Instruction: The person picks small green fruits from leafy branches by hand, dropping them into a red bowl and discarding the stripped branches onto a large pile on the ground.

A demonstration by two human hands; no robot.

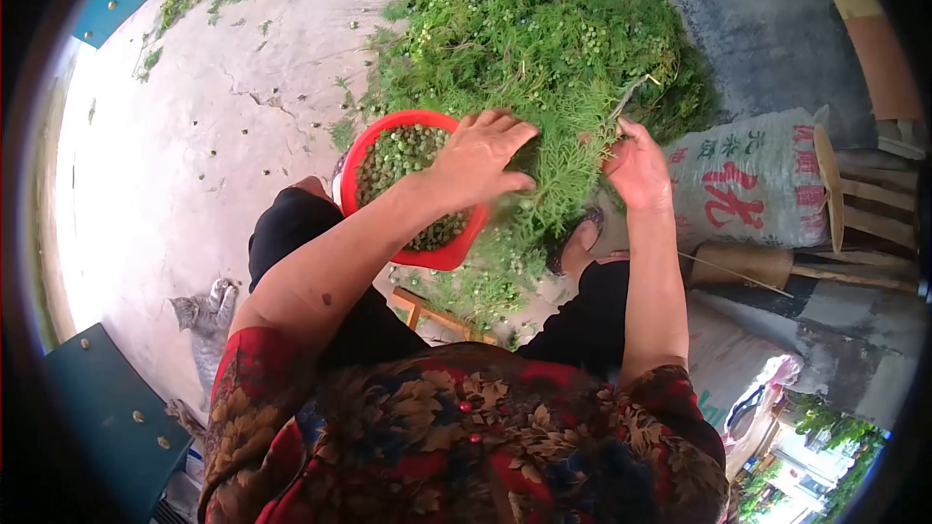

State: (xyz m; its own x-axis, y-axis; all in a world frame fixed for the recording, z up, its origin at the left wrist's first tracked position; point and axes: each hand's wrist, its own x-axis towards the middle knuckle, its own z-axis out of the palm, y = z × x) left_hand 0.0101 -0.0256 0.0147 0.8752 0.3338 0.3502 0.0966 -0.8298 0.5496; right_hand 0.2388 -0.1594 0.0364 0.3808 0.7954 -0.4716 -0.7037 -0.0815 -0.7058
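My right hand (641, 170) is closed on the stem of a leafy green sprig (563, 160), whose feathery leaves hang to the left between my hands. My left hand (483, 155) is over the right rim of a red basin (473, 238), with thumb and fingers spread apart beside the sprig's leaves. Nothing shows in its grasp. Many small round green seed pods (398, 160) lie in the basin, partly covered by my left hand and forearm.
A large heap of cut green branches (544, 29) lies ahead. To the right are a printed woven sack (752, 180) and a wooden stool (879, 209). A grey tabby cat (206, 325) lies at left. Loose pods and leaf bits are scattered on the concrete floor (282, 49).
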